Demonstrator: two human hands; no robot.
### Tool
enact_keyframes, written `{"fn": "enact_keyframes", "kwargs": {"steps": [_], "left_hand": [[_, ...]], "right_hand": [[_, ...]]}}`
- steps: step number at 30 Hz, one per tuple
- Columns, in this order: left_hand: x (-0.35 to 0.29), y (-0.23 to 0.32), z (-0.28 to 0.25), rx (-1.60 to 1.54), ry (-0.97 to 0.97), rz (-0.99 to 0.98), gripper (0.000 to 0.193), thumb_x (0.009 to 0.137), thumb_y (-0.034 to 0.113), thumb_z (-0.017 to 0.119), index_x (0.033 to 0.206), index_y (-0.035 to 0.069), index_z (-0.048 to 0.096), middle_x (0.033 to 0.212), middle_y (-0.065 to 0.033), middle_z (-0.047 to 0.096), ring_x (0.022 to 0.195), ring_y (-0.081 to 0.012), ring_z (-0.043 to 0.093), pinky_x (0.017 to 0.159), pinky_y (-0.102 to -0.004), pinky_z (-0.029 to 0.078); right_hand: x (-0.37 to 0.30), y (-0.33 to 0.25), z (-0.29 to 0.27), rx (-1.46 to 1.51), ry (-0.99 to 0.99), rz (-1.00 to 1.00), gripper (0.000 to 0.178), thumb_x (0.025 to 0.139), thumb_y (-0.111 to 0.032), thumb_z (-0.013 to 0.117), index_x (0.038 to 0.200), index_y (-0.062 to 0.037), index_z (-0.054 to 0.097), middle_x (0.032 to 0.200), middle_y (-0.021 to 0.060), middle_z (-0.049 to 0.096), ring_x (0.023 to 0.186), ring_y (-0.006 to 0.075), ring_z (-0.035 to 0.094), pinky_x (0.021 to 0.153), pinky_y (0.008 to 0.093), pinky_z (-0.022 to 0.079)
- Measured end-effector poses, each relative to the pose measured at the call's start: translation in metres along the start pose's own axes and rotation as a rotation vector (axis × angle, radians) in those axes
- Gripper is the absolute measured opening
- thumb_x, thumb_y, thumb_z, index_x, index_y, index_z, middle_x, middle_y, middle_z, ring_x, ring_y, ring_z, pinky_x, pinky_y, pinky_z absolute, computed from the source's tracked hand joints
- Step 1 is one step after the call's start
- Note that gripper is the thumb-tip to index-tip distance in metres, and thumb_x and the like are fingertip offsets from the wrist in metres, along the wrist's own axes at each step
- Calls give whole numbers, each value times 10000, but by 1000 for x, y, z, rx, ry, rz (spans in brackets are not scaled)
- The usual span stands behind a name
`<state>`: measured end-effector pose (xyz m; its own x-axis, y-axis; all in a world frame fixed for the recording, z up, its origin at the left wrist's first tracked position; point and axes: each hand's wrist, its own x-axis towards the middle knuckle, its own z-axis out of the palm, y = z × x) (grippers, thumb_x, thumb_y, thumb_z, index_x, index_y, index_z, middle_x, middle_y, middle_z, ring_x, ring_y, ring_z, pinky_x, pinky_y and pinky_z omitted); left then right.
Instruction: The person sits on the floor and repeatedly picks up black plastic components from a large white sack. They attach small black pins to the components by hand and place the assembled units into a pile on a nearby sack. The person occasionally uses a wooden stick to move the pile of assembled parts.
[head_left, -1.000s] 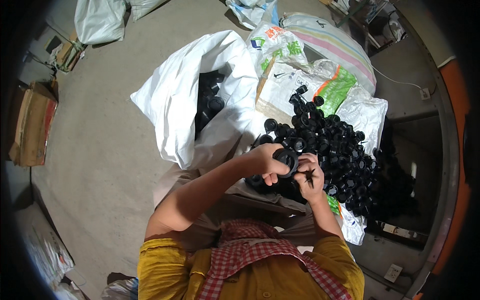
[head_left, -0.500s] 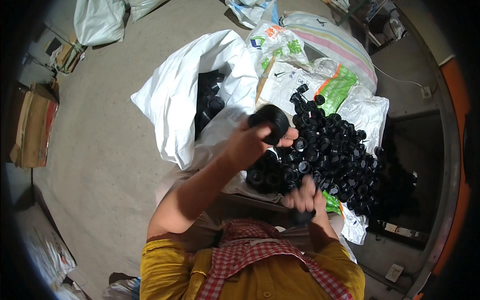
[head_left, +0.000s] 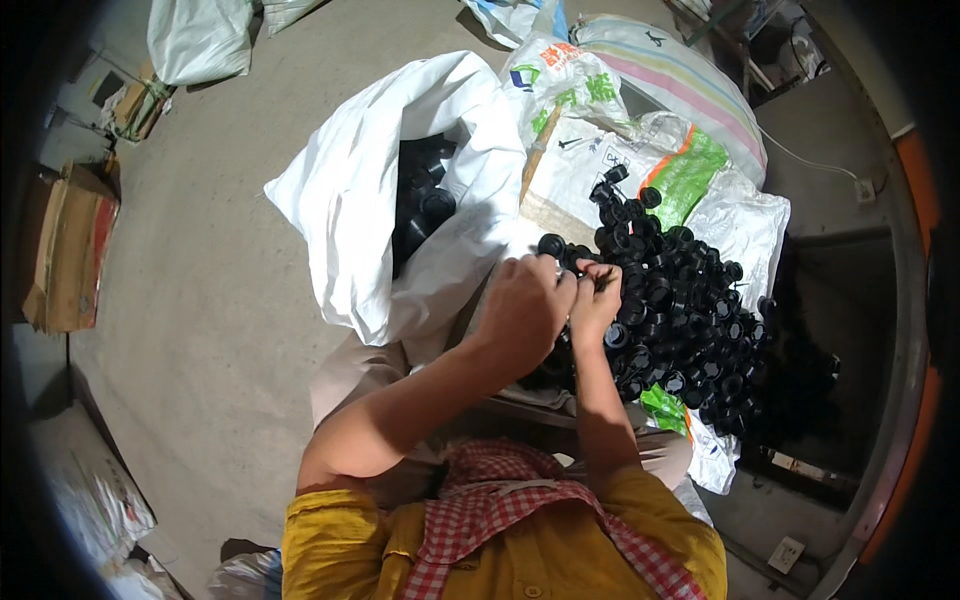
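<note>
My left hand (head_left: 525,305) and my right hand (head_left: 594,308) meet at the left edge of a heap of black plastic caps (head_left: 680,310). The left hand's fingers are curled closed, and its back hides what they hold. Thumb and fingers of my right hand are pinched together beside it, with a small dark bit showing between them that I cannot make out. One round black cap (head_left: 551,244) lies just beyond the fingertips. Left of the hands, a white woven sack (head_left: 350,190) gapes open, with larger black plastic pieces (head_left: 430,205) inside.
Printed white and green sacking (head_left: 685,175) lies under the heap. A full striped sack (head_left: 690,85) stands behind it. A cardboard box (head_left: 70,250) is at the far left, and a white bag (head_left: 200,40) sits on the concrete floor (head_left: 220,220).
The large black ribbed piece in my left hand is no longer visible there. My right hand has moved up from the near edge of the heap to meet the left.
</note>
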<state>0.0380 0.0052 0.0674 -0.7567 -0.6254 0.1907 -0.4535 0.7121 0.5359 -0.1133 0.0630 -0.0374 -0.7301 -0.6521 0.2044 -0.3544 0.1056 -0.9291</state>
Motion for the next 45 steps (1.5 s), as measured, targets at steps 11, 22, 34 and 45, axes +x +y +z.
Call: {"fn": "enact_keyframes", "kwargs": {"steps": [11,22,34,45], "left_hand": [[15,-33,-36,162,158,-197,793,659,141,803,1352,103,419,1485,-204,203,1344,-453,220,1048,-545,272],[14,-40,-15,-239,-4,-280,613,725,141,755,1261,31,477,1335,-217,451,1232,-395,430,1018,-421,364],[19,-8,2,-1212,-174,-259,186,747,46,632,928,11,606,789,-62,632,721,-180,647,579,-283,520],[15,-19,-25,-1598,-195,38,175,845,47,560,1011,3,598,936,-54,657,857,-157,628,759,-258,500]], "right_hand": [[37,192,47,-653,-120,317,310,743,-197,755,935,-6,605,786,107,668,721,232,654,662,344,505],[12,106,19,-94,-321,327,143,872,-144,618,896,-14,564,825,160,662,778,288,656,693,356,499],[11,-82,-75,-34,-638,-179,245,744,-45,751,892,-31,556,783,41,622,670,113,578,642,236,465],[9,-63,-53,1508,-1561,263,262,671,-172,813,723,-93,568,596,98,640,451,206,512,580,299,394]]}}
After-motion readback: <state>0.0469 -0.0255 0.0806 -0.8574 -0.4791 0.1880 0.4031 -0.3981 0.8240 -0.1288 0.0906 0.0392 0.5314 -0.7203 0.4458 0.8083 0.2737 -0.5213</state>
